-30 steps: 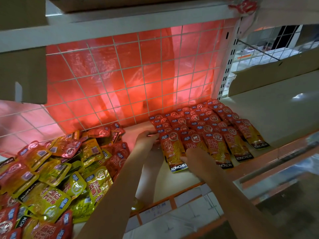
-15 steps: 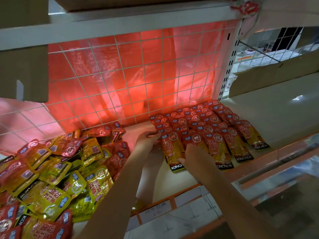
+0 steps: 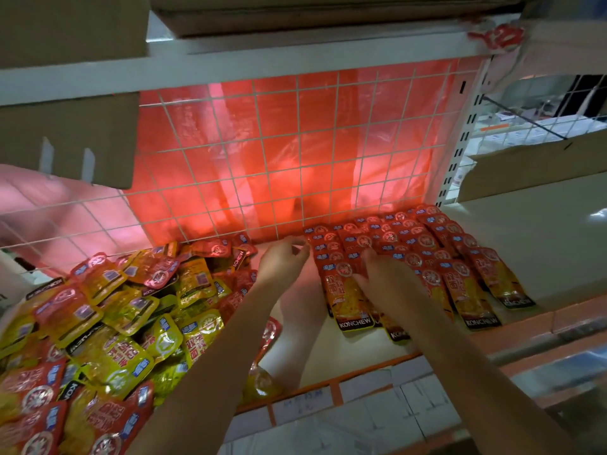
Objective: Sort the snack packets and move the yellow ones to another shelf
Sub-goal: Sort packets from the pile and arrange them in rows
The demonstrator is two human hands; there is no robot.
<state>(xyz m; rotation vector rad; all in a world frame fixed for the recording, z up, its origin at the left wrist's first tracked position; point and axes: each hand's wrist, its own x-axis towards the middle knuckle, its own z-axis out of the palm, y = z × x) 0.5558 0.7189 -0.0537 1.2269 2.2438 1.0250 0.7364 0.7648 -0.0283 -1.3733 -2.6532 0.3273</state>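
Nearest us, along the front lip of the white shelf [image 3: 354, 343], we see an orange price strip [image 3: 328, 389] with pale paper labels tucked into it. On the left lies a loose heap of glossy, crinkled foil packets: the yellow packets [image 3: 121, 353] are mixed in with red ones [image 3: 33, 392], all flat and rectangular, piled at every angle. Our 2 bare forearms reach in from below. On the right, the red packets [image 3: 460, 284] lie in tidy overlapping rows like shingles, each with a black band at its near end, running back toward the far corner. Our right hand [image 3: 387, 280] rests on the near left part of these rows, fingers bent and pressing down on the packet tops. Our left hand [image 3: 284, 257] sits just beside the left edge of the same rows, its fingers curled with the tips drawn together at the edge of a red packet; we cannot tell whether they truly pinch it. Farthest back stands a white wire grid [image 3: 295, 165] with thin, shiny red plastic sheeting [image 3: 387, 152] behind it, glowing with light
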